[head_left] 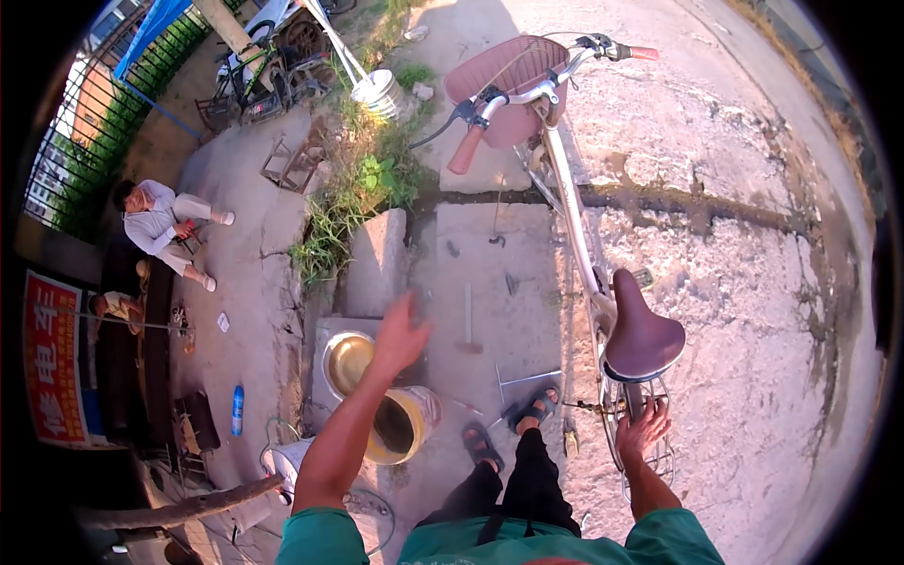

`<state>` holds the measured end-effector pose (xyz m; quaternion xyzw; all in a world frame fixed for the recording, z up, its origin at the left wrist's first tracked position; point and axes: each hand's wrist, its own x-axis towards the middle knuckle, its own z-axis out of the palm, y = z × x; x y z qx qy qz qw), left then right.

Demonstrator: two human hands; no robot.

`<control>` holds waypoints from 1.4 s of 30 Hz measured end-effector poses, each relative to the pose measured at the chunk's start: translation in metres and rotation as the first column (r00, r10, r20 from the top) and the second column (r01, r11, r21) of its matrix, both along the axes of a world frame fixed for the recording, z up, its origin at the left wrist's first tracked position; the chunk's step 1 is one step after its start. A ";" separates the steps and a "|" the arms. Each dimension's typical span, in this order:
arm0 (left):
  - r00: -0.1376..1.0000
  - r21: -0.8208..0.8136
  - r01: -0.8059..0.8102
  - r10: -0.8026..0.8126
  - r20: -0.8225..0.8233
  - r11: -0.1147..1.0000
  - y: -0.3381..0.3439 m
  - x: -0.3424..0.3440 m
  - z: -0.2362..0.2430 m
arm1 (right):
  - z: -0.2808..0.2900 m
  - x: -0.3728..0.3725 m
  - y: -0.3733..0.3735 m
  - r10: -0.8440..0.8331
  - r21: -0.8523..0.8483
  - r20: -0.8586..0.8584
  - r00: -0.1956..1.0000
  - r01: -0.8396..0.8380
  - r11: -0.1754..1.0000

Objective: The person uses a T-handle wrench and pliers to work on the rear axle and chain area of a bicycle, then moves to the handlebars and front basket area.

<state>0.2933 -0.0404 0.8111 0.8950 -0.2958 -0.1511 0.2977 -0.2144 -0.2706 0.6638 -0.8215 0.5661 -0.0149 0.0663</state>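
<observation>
My left hand (403, 330), slightly blurred, reaches over a bucket of yellowish liquid (352, 356) and a second bucket (414, 424) with fingers apart, holding nothing. My right hand (645, 428) grips the rear rack (664, 466) of a white bicycle (573, 217), just behind its brown saddle (643, 334). The bicycle stands at my right, with a pink basket (508, 71) and pink handlebar grips at the front. Scattered tools, including a T-handled tool (527, 379) and pliers (571, 443), lie on the concrete near my sandalled feet.
A seated person (160, 221) and another smaller figure (122, 309) are at the left, near a red sign (52, 358). A blue spray can (237, 410), a metal frame (292, 160) and weeds (367, 188) lie beyond the buckets. Parked bikes (254, 85) and a white bucket (375, 92) stand farther back.
</observation>
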 end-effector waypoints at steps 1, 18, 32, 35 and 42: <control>0.997 0.007 0.046 -0.046 0.055 0.999 -0.036 0.009 0.018 | 0.000 -0.002 -0.002 -0.015 0.018 0.000 1.000 0.015 1.000; 0.767 0.041 -0.047 0.009 0.641 0.998 -0.349 0.175 0.036 | -0.008 -0.005 -0.029 0.057 -0.041 0.063 0.996 -0.054 0.998; 0.743 0.042 -0.102 0.048 0.668 0.994 -0.340 0.188 0.035 | 0.022 -0.005 -0.037 0.079 0.176 0.133 0.988 -0.102 0.979; 0.755 -0.001 -0.078 0.059 0.653 0.997 -0.339 0.188 0.044 | 0.039 -0.029 -0.071 0.153 0.400 0.262 0.953 -0.251 0.882; 0.815 -0.205 -0.011 0.127 0.566 0.979 -0.331 0.190 0.046 | 0.163 0.132 -0.180 0.028 0.515 0.408 0.913 -0.255 0.818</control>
